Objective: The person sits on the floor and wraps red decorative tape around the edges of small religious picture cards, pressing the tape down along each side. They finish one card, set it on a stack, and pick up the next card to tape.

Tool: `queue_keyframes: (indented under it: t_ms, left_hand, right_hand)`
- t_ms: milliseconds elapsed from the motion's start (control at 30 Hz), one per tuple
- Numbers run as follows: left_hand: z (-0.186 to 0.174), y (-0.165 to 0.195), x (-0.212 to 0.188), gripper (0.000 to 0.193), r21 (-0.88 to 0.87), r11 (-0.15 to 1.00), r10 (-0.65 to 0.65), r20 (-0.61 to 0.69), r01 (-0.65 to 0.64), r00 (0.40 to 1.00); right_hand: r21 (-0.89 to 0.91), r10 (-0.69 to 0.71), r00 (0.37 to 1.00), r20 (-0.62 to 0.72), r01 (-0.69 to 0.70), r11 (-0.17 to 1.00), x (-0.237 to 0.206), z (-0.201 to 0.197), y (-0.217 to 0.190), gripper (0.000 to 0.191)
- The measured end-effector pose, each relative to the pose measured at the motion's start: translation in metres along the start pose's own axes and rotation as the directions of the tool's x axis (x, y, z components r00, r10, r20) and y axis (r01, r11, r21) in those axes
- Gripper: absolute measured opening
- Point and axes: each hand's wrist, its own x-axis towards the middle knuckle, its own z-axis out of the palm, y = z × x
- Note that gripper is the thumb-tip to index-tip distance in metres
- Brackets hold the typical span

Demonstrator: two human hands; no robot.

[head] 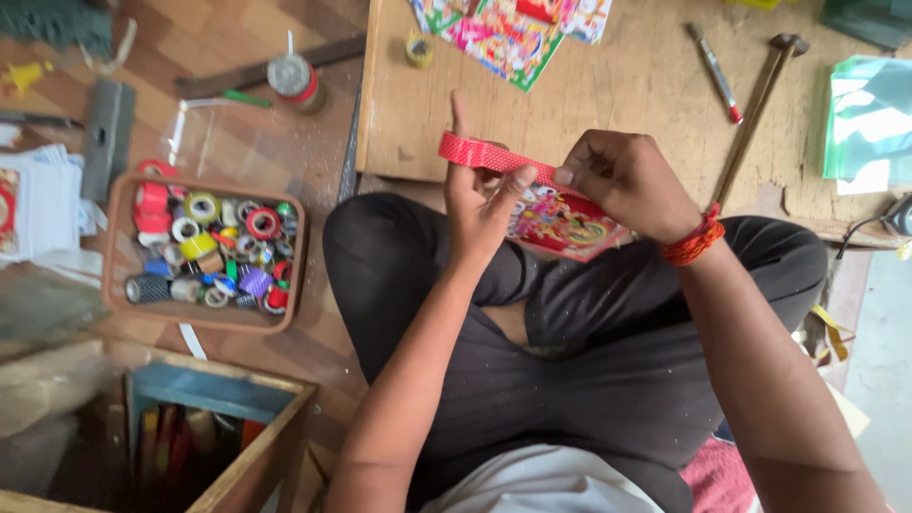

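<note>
A: State of each hand?

B: Left hand [480, 204] grips one end of the red dotted tape strip [494, 157], index finger raised. Right hand [627, 185] pinches the other end.

A: Strip orientation?

B: Long axis spans hand to hand, sloping down toward the right hand. The colourful picture card [562, 223] lies just beneath, resting on the lap; both hands equally near.
</note>
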Motion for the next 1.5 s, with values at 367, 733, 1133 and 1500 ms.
queue_keyframes:
  t_ms: [367,733,1133,1500]
  left_hand:
    - [0.016,-0.038,0.058,0.092,-0.175,0.982,0.030,-0.212,-0.068,0.977]
    - [0.019,-0.070,0.066,0.082,-0.063,0.994,0.064,-0.307,-0.087,0.950]
    - [0.027,-0.057,0.069,0.088,-0.169,0.984,-0.003,-0.350,-0.060,0.937]
    - [0.004,-0.045,0.023,0.097,-0.227,0.974,-0.042,-0.184,-0.001,0.982]
  right_hand:
    - [-0.199,-0.254,0.952,-0.172,0.219,0.955,0.057,-0.012,0.000,0.017]
    - [-0.752,-0.513,0.836,-0.192,0.211,0.625,0.030,0.041,0.001,0.056]
    - [-0.798,-0.300,0.918,-0.259,-0.028,0.602,-0.016,0.022,0.033,0.074]
    - [-0.684,-0.435,0.871,-0.230,0.173,0.708,-0.027,0.030,0.005,0.054]
